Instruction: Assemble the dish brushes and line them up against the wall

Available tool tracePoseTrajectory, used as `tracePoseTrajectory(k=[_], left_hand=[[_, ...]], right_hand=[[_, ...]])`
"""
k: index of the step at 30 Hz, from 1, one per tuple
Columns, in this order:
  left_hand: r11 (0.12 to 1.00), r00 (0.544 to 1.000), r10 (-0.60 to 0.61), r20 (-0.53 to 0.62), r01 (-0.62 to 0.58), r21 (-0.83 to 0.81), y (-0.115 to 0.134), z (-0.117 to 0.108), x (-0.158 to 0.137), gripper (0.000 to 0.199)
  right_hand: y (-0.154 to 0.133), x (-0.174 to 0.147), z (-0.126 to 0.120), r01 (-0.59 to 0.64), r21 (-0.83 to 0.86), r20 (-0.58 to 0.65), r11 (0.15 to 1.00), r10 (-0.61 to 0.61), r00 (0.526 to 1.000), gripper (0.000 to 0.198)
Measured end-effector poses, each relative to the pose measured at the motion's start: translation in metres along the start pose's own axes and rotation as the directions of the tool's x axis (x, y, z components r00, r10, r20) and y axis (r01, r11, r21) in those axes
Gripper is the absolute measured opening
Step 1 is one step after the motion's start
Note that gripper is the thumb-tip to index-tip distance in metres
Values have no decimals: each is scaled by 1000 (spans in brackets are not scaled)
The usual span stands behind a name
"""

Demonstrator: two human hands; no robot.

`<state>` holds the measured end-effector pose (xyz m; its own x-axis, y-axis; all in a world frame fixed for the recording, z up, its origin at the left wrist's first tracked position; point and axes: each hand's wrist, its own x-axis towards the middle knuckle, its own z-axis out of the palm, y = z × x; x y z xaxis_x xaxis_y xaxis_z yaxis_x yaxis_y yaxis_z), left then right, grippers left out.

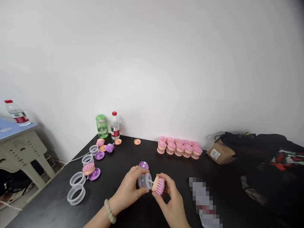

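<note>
Near the table's front middle, my left hand (133, 185) grips a clear plastic cup (144, 181) by its sides, tilted so its opening faces right. My right hand (171, 199) pinches a round brush head (158, 185) with pink bristles and a peach base, its bristles turned right. A thin white stem runs from the base into the cup's opening. Just behind the cup lies a purple disc (143, 165) with a white piece on it. The fingertips of both hands are close together, with a small gap between cup and brush base.
Several pink brushes (180, 148) stand in rows by the wall. On the left are clear rings (76, 194), purple discs (94, 174), a pink brush head (88, 168), a purple brush head (110, 148) and peach discs (137, 142). Bottles (115, 126), a paper bag (220, 152) and dark clothing (263, 158) line the edges.
</note>
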<state>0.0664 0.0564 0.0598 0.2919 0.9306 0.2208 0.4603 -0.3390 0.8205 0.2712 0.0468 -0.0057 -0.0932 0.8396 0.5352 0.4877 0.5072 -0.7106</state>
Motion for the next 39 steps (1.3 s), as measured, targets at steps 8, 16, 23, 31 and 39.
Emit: tracePoseTrajectory(k=[8, 16, 23, 31, 39], left_hand=[[897, 993, 86, 85, -40, -439, -9, 3, -16, 52], [759, 985, 16, 171, 99, -643, -6, 4, -18, 51], [604, 961, -84, 263, 259, -753, -2, 7, -19, 48], [464, 902, -206, 379, 431, -774, -2, 18, -19, 43], [767, 990, 110, 92, -26, -641, -6, 18, -20, 39]], right_hand=[[-18, 0, -12, 114, 41, 118, 993, -118, 986, 49], [-31, 2, -16, 204, 85, 83, 975, -211, 974, 42], [-41, 4, -21, 330, 95, 108, 939, -339, 935, 39], [-37, 3, -22, 442, 79, 137, 893, -449, 883, 44], [-36, -3, -15, -289, 347, 278, 892, 197, 940, 35]])
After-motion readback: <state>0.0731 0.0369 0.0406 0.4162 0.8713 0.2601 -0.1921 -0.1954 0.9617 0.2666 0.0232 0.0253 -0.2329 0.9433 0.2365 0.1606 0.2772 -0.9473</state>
